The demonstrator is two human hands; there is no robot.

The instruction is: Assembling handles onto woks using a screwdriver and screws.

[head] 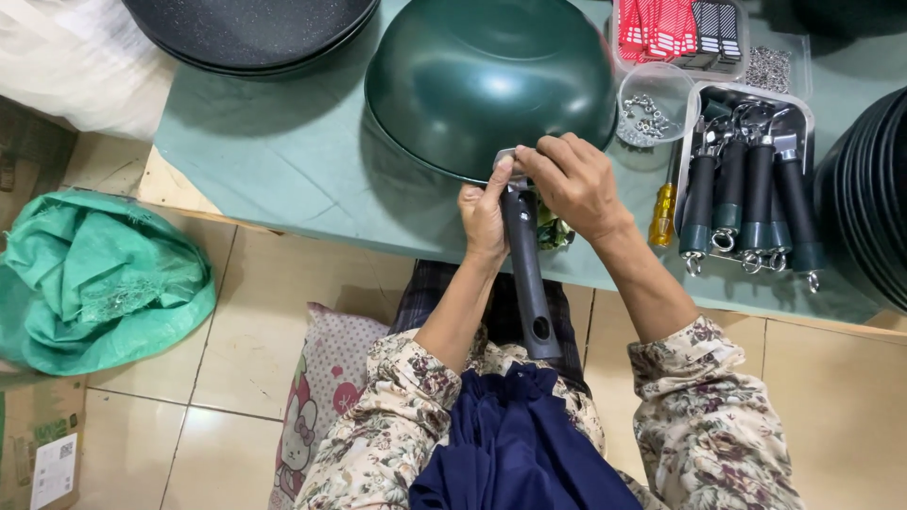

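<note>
A dark green wok [487, 80] lies upside down on the green-covered table [283, 161]. A black handle [527, 274] with a metal bracket at its top meets the wok's near rim and points back toward me. My left hand [484, 215] grips the upper part of the handle. My right hand [572, 179] pinches the metal bracket where it joins the rim; what the fingertips hold there is hidden.
A metal tray [798, 118] of several black handles sits at the right, a yellow screwdriver [662, 212] beside it. A clear bowl of small metal parts [652, 104] and boxes of tags stand behind. Stacked pans [250, 33] lie far left, a green sack [94, 283] on the floor.
</note>
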